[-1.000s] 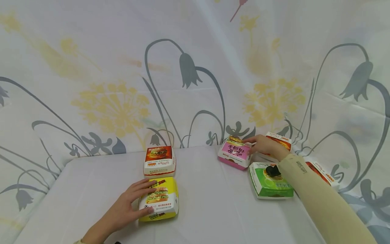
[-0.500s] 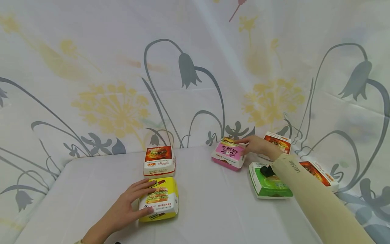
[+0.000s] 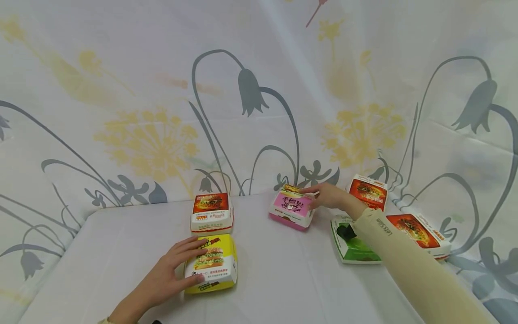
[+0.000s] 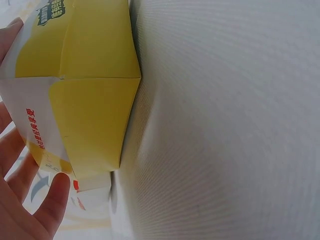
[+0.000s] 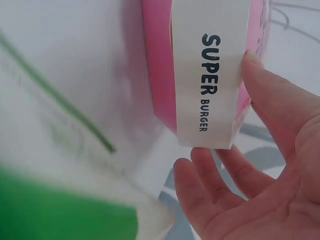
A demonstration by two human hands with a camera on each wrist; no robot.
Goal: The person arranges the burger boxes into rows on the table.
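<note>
In the head view, my left hand [image 3: 167, 270] rests on the left side of a yellow-and-white burger box [image 3: 216, 265], its fingers spread over the lid. The box's yellow side [image 4: 95, 120] fills much of the left wrist view. A pink-and-white burger box [image 3: 290, 209] stands at the back of the table, and my right hand [image 3: 329, 196] grips its right end. The right wrist view has the thumb on the lid and the other fingers at the far corner of the white end panel [image 5: 205, 75], which reads "SUPER BURGER".
A red-and-white burger box [image 3: 211, 211] sits behind the yellow one. On the right are a green box [image 3: 356, 247], partly under the right sleeve [image 3: 408, 261], and two more red-and-white boxes, one at the back [image 3: 370, 191] and one farther right [image 3: 421, 234]. A flower-print curtain [image 3: 259, 135] hangs behind the table.
My right hand has moved the pink box leftward along the back of the table. The left hand and the yellow box have stayed where they were.
</note>
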